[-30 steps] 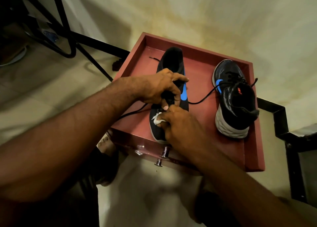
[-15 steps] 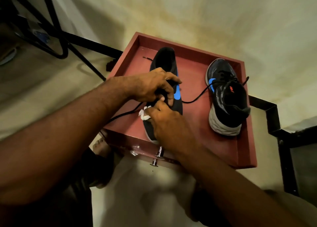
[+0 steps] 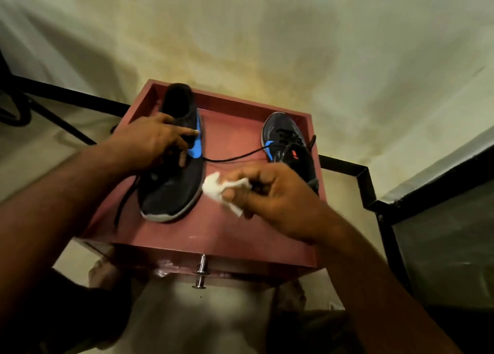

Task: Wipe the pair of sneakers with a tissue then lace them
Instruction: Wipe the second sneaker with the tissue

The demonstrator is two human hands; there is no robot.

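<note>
My left hand point(image 3: 149, 142) rests on top of the left sneaker point(image 3: 173, 166), fingers point(image 3: 187, 133) spread over the lace area and one fingertip reaching the blue swoosh-shaped mark point(image 3: 196, 145) on its side. That mark bears no lettering I can read. The sneaker is black with a pale sole edge and lies on the red worktop point(image 3: 227, 230), toe toward me. A loose black lace point(image 3: 125, 196) trails from under my left hand over the worktop's left edge; another lace point(image 3: 235, 157) runs from that shoe across to the right sneaker point(image 3: 288, 147).

My right hand point(image 3: 270, 196) hovers just right of the left sneaker's toe, fingers curled and pinching a crumpled white tissue point(image 3: 216, 189), which is close to the shoe's side but, as far as the blur lets me judge, not touching it.

The right sneaker stands near the worktop's far right corner, partly behind my right hand, black with a blue mark and a small orange-red label too blurred to read.

A metal knob point(image 3: 200, 273) sticks out from the worktop's front face.
</note>
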